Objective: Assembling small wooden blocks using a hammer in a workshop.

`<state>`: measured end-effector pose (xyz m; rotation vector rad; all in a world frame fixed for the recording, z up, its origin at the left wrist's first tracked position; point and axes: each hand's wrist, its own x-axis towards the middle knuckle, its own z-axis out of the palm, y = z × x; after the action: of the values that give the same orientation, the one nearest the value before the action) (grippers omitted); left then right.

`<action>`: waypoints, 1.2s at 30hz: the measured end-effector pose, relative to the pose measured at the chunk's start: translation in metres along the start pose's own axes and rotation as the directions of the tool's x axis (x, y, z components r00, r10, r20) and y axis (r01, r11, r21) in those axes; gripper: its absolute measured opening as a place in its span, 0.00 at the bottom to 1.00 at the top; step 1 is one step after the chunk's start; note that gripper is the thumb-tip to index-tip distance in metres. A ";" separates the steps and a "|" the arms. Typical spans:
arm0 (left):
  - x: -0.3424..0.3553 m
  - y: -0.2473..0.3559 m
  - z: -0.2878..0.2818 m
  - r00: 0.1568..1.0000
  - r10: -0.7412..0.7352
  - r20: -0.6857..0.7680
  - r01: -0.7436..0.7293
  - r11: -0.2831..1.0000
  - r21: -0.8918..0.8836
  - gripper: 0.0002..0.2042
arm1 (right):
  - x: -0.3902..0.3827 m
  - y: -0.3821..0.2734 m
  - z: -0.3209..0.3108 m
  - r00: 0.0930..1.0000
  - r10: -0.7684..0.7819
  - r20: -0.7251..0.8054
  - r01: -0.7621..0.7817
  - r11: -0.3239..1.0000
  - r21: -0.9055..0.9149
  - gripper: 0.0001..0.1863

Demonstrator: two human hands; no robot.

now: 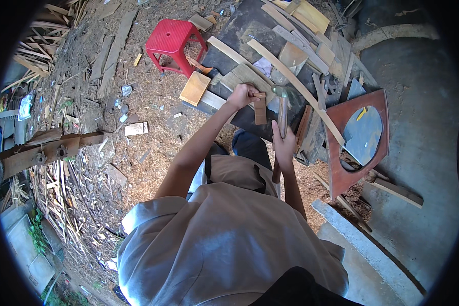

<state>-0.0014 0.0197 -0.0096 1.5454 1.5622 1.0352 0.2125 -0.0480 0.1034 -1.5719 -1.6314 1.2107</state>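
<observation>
My left hand is closed, its fingers pinching a small piece of wood at the upper end of a brown wooden block. My right hand is wrapped round the wooden handle of a hammer. The hammer's metal head points away from me, just right of the block and apart from it. Beneath both hands is a dark work surface. A wide grey-brown board lies just beyond my left hand, and a light wooden block sits to its left.
Long curved wooden strips cross the work surface. On the right leans a reddish-brown wooden frame with an oval opening. A red plastic stool stands at the far left of the surface. Wood shavings and scraps cover the ground.
</observation>
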 end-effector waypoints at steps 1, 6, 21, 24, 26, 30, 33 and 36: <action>0.000 0.001 -0.001 1.000 0.000 -0.002 0.000 1.000 -0.001 0.13 | -0.004 -0.003 0.002 1.000 0.016 -0.026 -0.015 1.000 0.013 0.19; -0.001 -0.001 0.000 1.000 -0.001 -0.024 0.000 0.999 -0.040 0.14 | 0.012 0.044 0.026 0.976 -0.216 -0.004 0.210 0.955 -0.207 0.19; -0.001 0.001 -0.003 1.000 -0.026 0.006 0.027 0.999 -0.047 0.13 | -0.012 0.010 0.005 0.999 -0.043 -0.008 0.039 0.956 -0.291 0.21; 0.000 -0.004 -0.001 1.000 -0.017 0.001 0.017 1.000 -0.017 0.14 | -0.021 0.008 0.005 0.976 -0.199 -0.086 0.196 0.980 -0.038 0.20; -0.001 -0.008 -0.002 1.000 0.022 -0.008 -0.022 0.999 -0.026 0.14 | -0.018 0.013 0.018 0.967 -0.217 -0.135 0.214 0.976 -0.039 0.20; 0.003 -0.004 -0.002 0.999 0.037 -0.017 -0.037 0.999 0.003 0.14 | 0.013 0.042 0.029 0.986 -0.166 -0.008 0.159 0.959 -0.235 0.20; 0.001 0.001 -0.003 0.997 0.075 0.032 -0.075 0.997 0.020 0.15 | 0.005 0.023 0.014 0.989 -0.136 -0.052 0.123 0.972 -0.202 0.20; -0.001 -0.009 -0.003 0.995 0.094 -0.029 -0.093 0.995 0.022 0.14 | -0.006 0.002 0.009 0.992 -0.104 -0.065 0.094 0.987 -0.131 0.19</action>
<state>-0.0082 0.0192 -0.0163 1.6373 1.5372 1.1022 0.2060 -0.0562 0.0987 -1.5719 -1.7479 1.0047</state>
